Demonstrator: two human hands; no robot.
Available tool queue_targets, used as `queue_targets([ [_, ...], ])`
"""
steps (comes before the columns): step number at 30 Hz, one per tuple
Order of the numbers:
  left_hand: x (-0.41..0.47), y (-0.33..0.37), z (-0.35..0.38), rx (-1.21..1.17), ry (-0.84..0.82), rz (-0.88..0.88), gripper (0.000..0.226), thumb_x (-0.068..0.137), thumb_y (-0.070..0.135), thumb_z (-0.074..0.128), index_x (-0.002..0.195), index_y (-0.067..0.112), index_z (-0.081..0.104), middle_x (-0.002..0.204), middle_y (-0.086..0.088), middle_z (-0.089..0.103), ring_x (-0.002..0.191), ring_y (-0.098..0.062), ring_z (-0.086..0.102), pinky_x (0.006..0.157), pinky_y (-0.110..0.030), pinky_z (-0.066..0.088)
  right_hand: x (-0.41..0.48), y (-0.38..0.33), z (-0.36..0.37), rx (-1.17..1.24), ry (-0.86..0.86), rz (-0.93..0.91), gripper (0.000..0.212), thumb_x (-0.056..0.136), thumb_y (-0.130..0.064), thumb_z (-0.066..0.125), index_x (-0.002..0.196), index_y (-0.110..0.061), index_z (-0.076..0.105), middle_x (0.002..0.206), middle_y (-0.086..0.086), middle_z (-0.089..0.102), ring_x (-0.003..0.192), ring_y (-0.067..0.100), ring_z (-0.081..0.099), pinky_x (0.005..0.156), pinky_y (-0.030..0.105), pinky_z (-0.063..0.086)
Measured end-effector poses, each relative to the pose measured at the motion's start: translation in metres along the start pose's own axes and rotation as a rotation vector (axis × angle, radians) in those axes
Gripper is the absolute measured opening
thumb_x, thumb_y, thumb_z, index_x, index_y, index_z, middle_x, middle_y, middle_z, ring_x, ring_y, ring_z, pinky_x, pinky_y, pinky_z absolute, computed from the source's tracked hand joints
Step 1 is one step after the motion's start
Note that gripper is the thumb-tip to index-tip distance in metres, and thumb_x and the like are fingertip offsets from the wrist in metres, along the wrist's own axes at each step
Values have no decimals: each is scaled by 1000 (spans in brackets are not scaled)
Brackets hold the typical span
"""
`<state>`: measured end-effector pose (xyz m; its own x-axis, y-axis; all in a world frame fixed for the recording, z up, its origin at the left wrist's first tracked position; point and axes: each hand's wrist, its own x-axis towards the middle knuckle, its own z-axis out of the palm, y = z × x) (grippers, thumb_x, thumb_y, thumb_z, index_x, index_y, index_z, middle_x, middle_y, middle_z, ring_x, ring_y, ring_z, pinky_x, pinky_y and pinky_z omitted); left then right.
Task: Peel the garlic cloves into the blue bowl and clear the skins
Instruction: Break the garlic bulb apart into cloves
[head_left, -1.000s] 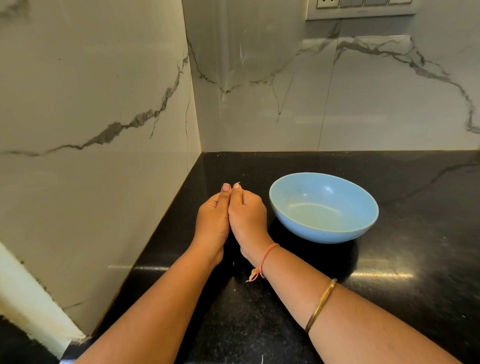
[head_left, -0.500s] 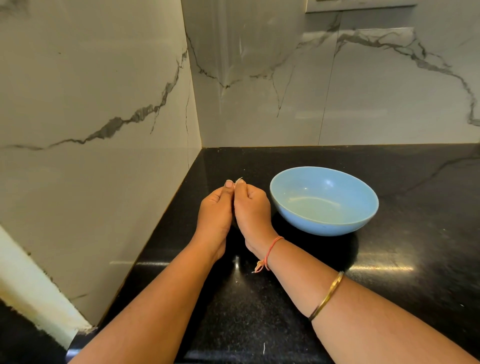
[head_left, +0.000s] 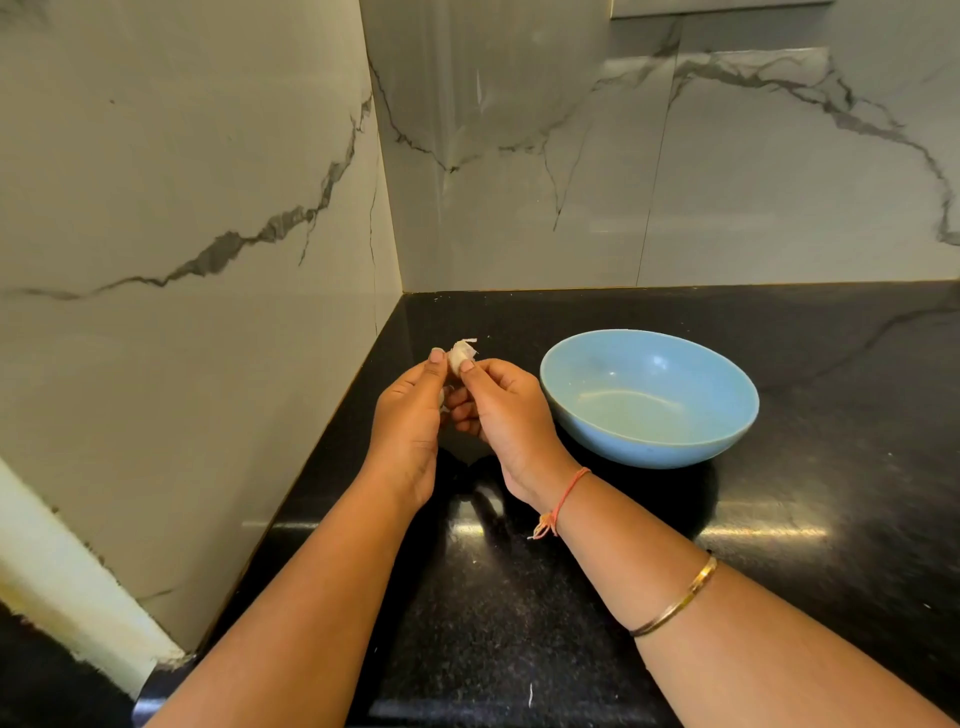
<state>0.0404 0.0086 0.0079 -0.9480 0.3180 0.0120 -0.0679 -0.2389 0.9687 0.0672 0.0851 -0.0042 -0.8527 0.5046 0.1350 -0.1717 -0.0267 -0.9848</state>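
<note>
Vs 0.5 s ago: the hands were pressed knuckle to knuckle w/ only a sliver of skin showing; now they've parted a bit and tipped open, so the garlic clove (head_left: 460, 357) shows btwn the thumb tips. The left hand (head_left: 410, 431) and right hand (head_left: 506, 415) both pinch it, other fingers curled under, above the black countertop (head_left: 571, 623). A flap of papery skin (head_left: 467, 342) sticks up off the clove's top.

The blue bowl (head_left: 649, 452) hasn't moved: it sits on the counter just right of the right hand, not touching it. Red thread (head_left: 563, 499) and gold bangle (head_left: 680, 603) on the right arm. One pale fleck (head_left: 530, 695) on the counter near the front edge (prob. skin, too small to tell). Marble wall (head_left: 208, 208) at left & behind.
</note>
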Motion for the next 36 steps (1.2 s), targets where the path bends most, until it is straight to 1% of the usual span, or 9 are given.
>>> queue_targets([
  [4,0,-1,0,21,-21,4,19,92,29,56,85,25,73,85,4,72,89,-14,63,83,-30,52,2,3,0,-40,25,-19,27,95,-28,52,88,-7,67,75,5,65,72,15,61,63,26,51],
  [7,0,-1,-1,43,5,13,12,90,26,60,86,26,71,81,11,71,79,-5,61,67,-18,47,4,6,1,-136,68,-64,26,94,-30,53,87,-13,70,84,7,69,85,23,65,79,42,56],
  [11,3,-2,-1,36,49,-27,12,90,26,61,86,28,72,89,11,70,94,-7,58,85,-26,44,4,7,0,-192,113,-117,18,91,-23,58,102,-14,69,94,3,70,92,17,65,83,42,56],
  [17,5,-2,-3,30,48,-35,12,86,24,64,80,30,73,89,12,72,100,-10,59,96,-33,45,3,7,-2,-268,129,-188,13,90,-19,61,95,-12,69,88,3,69,86,16,66,78,40,58],
  [23,9,-2,-8,8,33,-61,9,85,22,65,81,25,73,85,6,71,91,-14,56,79,-29,43,-1,6,-2,-355,97,-248,10,91,-16,58,96,-11,65,88,1,66,85,14,64,77,39,57],
  [26,10,-2,-9,11,21,-74,7,84,21,66,81,21,72,81,4,70,87,-15,56,81,-33,44,-2,4,-3,-401,74,-274,2,92,-16,56,90,-15,55,85,4,64,81,17,64,73,41,58],
  [28,10,-3,-10,25,20,-70,5,85,20,66,83,19,70,78,3,70,82,-14,58,80,-33,46,-2,3,-4,-463,57,-297,8,93,-14,54,88,-17,49,84,7,63,79,19,65,71,40,58],
  [32,9,-3,-10,59,13,-48,6,86,20,65,85,18,70,80,1,70,84,-16,59,83,-36,48,-1,2,-6,-511,33,-248,3,94,-17,53,92,-15,54,88,4,66,81,18,66,73,40,58],
  [36,13,-5,-11,187,149,26,4,88,23,64,90,24,67,96,7,67,91,-4,55,76,-23,42,-3,2,-4,-543,52,-185,7,92,-20,54,90,-14,57,84,5,66,78,21,66,72,42,57],
])
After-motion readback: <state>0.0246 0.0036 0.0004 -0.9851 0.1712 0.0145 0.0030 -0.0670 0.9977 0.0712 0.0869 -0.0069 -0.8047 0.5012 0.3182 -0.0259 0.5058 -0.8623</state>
